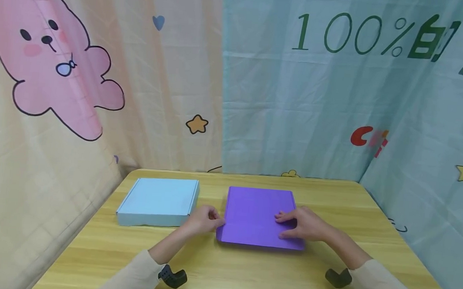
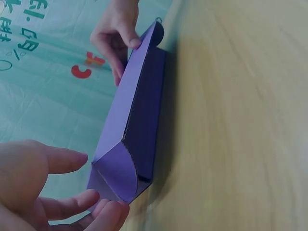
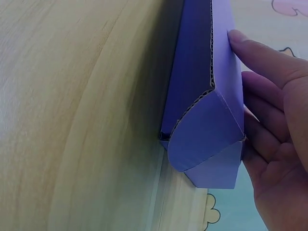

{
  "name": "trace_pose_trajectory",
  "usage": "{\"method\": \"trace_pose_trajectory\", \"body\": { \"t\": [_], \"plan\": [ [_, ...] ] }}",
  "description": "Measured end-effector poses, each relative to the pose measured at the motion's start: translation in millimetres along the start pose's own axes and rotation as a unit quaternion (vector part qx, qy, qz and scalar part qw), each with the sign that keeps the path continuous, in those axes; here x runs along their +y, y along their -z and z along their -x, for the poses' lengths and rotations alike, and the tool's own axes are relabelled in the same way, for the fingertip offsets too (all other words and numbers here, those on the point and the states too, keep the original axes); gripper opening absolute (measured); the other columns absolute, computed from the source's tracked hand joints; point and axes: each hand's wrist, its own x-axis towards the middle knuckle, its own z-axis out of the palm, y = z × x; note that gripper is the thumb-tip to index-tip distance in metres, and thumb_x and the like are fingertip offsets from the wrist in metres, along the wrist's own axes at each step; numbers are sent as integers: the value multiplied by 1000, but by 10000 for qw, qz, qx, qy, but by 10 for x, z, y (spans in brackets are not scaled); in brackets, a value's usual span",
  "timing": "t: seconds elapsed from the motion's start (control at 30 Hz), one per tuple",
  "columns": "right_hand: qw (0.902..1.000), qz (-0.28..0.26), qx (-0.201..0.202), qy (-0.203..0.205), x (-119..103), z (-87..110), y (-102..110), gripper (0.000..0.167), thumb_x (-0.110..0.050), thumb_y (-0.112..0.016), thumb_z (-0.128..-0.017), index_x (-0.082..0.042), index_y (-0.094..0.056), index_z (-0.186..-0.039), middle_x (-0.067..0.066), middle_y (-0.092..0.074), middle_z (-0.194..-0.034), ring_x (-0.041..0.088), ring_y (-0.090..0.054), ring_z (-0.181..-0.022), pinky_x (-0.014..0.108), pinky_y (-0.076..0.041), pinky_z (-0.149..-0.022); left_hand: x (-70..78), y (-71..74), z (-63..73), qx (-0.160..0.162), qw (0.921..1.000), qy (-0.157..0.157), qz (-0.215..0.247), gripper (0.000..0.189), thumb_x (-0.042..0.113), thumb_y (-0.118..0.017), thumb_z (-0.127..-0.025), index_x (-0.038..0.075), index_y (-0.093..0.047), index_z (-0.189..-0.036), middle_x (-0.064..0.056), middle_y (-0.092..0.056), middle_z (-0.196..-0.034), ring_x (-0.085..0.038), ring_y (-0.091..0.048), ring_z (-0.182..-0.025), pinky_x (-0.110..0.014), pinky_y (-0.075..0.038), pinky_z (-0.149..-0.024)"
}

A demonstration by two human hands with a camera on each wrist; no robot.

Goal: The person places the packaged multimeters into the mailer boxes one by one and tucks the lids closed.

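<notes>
A purple cardboard box [image 1: 257, 208] lies on the table with its lid lowered. The lid's front flap [image 1: 251, 235] juts out toward me over the dark gap in the box's front. Rounded side tabs bend down from the flap's ends, the left tab [image 2: 118, 171] and the right tab [image 3: 202, 130]. At the left front corner, my left hand [image 1: 203, 220] touches the box side by the left tab with its fingertips, thumb apart from the fingers. My right hand [image 1: 308, 224] rests on the right part of the lid, fingers spread and thumb on the flap.
A light blue closed box [image 1: 158, 197] sits on the table [image 1: 239, 273], left of the purple one and close beside my left hand. Printed curtains [image 1: 290, 99] hang behind and at both sides of the table.
</notes>
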Motion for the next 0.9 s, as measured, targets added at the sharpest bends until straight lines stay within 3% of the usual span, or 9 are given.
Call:
{"method": "trace_pose_trajectory", "body": {
  "t": [0.23,0.33,0.43,0.63,0.77,0.9],
  "plan": [
    [10000,36,17,14,14,-3,-1,55,-46,-84,-86,-6,-76,-123,4,-69,-130,28,-59,-128,52,-47,-105,-19,-70,126,-325,9992,7,246,24,29,-82,-90,7,-73,-86,1,-64,-78,-15,-58,-72,-31,-50,-61],
    [10000,-8,7,-3,13,-9,-6,55,-46,-84,-86,-6,-76,-123,3,-69,-130,28,-59,-129,52,-47,-105,-26,-82,148,-393,9969,184,661,25,26,-83,-88,5,-72,-89,-2,-65,-81,-16,-60,-74,-31,-51,-63],
    [10000,-46,-4,-47,13,-8,-5,55,-46,-84,-86,-6,-76,-123,3,-69,-130,29,-58,-129,53,-46,-106,-33,-86,154,-527,9887,477,1323,25,20,-84,-88,1,-70,-94,-7,-67,-86,-17,-66,-76,-33,-55,-68],
    [10000,-14,-16,-18,19,-13,10,54,-45,-85,-86,-6,-77,-122,4,-69,-129,28,-59,-128,52,-46,-106,-84,-80,114,-920,9613,845,2455,22,8,-81,-90,-6,-67,-98,-15,-68,-95,-24,-73,-83,-37,-61,-79],
    [10000,-9,-70,-7,8,-15,26,54,-44,-84,-86,-5,-77,-122,5,-69,-129,28,-59,-128,53,-46,-106,-100,-56,106,-1043,9530,867,2711,21,6,-80,-91,-6,-65,-99,-15,-68,-95,-25,-73,-84,-39,-61,-81],
    [9999,-15,-156,-9,-9,-20,47,52,-43,-84,-87,-5,-76,-122,6,-69,-130,29,-58,-129,52,-45,-107,-96,-49,116,-1088,9501,863,2795,19,6,-79,-92,-5,-64,-99,-14,-69,-94,-26,-73,-85,-38,-61,-81]
  ]
}}
